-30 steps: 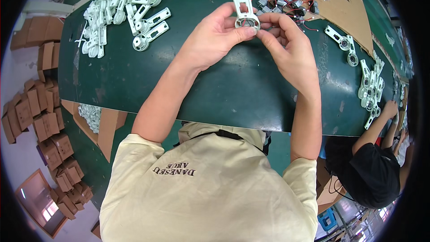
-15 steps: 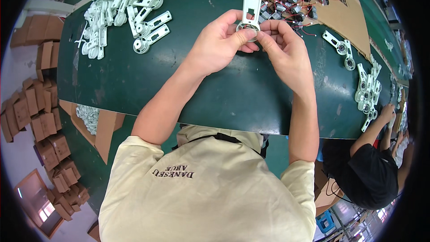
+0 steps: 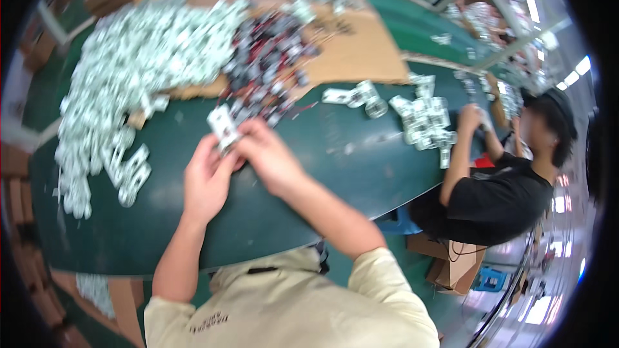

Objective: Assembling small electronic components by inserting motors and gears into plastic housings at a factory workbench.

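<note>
A pale white plastic housing [image 3: 223,124], with a slotted flat arm and a round end, stands upright between my hands over the green table [image 3: 290,209]. My left hand [image 3: 207,179] closes on its lower round end from the left. My right hand [image 3: 267,154] pinches the same end from the right, the fingers close to those of the left. The fingers hide most of the round end, and motion blurs the picture. Just beyond my hands lies a heap of small grey motors [image 3: 267,58] with red wires.
A large pile of similar housings [image 3: 148,51] covers the far left. Cardboard sheets [image 3: 361,51] lie under the motors. Some housings [image 3: 422,119] form a group at the right, beside a co-worker in a black shirt [image 3: 503,200]. A box of white parts [image 3: 122,303] stands below the table's left edge.
The view has swung to the right, bringing more of the co-worker and the far piles into sight. Both hands still hold the housing, which now leans slightly left.
</note>
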`<move>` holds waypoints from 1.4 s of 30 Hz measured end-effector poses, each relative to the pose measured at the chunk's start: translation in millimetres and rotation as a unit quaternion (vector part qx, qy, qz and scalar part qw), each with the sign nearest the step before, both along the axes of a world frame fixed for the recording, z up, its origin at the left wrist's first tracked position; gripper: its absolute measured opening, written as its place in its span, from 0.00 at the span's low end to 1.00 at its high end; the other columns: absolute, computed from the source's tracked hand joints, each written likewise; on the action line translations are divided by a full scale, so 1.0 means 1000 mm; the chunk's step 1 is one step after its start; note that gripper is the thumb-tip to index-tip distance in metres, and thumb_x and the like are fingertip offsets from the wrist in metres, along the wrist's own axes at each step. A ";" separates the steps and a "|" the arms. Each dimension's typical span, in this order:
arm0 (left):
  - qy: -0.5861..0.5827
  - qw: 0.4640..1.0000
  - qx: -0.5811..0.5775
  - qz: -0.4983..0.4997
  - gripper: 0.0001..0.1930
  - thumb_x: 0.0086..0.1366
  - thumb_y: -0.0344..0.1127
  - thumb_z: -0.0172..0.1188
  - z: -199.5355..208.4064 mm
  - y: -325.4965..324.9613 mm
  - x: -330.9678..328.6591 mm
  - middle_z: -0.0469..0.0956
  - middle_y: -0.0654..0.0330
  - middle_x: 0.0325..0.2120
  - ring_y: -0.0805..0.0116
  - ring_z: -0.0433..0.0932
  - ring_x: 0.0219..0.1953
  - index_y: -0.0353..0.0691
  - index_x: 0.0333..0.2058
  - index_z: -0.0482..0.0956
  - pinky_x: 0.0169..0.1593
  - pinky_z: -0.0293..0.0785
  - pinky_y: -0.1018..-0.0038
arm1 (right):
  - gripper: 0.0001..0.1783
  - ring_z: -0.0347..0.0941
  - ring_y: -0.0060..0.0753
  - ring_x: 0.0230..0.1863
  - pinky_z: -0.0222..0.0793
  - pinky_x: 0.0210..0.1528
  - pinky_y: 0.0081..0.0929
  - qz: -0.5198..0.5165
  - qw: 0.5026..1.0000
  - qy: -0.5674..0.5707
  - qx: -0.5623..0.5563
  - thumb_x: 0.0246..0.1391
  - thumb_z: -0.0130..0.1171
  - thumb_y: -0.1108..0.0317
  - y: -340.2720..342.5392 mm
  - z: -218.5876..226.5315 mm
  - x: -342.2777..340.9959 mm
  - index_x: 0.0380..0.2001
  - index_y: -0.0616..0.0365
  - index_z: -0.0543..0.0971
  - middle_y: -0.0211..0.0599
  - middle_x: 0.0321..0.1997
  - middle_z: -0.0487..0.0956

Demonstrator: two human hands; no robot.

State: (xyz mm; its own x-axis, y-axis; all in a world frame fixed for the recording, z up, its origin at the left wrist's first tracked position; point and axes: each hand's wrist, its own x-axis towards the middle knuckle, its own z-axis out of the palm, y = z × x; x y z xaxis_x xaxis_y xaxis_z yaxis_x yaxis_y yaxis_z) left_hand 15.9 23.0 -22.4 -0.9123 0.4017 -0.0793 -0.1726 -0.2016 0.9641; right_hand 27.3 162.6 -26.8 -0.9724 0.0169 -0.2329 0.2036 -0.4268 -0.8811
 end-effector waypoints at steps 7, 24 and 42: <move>0.039 0.999 0.014 0.014 0.15 0.68 0.23 0.52 0.003 -0.001 0.003 0.79 0.52 0.42 0.69 0.80 0.43 0.30 0.53 0.66 0.48 0.78 0.74 | 0.18 0.74 0.27 0.39 0.75 0.40 0.27 0.021 0.999 0.018 -0.023 0.56 0.57 0.71 -0.003 0.015 0.006 0.46 0.65 0.64 0.40 0.41 0.72; -0.033 0.997 0.044 -0.047 0.17 0.68 0.24 0.52 0.016 -0.012 -0.007 0.78 0.49 0.44 0.63 0.79 0.46 0.33 0.54 0.62 0.50 0.79 0.70 | 0.17 0.74 0.25 0.37 0.72 0.41 0.25 0.040 0.980 0.065 0.185 0.57 0.60 0.67 0.012 0.023 0.005 0.44 0.64 0.68 0.37 0.37 0.76; -0.032 0.998 0.026 -0.045 0.13 0.69 0.29 0.54 0.015 -0.002 -0.002 0.79 0.49 0.42 0.65 0.80 0.43 0.34 0.48 0.64 0.48 0.79 0.69 | 0.14 0.76 0.30 0.35 0.74 0.38 0.30 0.047 0.962 0.110 0.246 0.55 0.61 0.71 0.020 0.015 0.004 0.40 0.65 0.69 0.40 0.35 0.77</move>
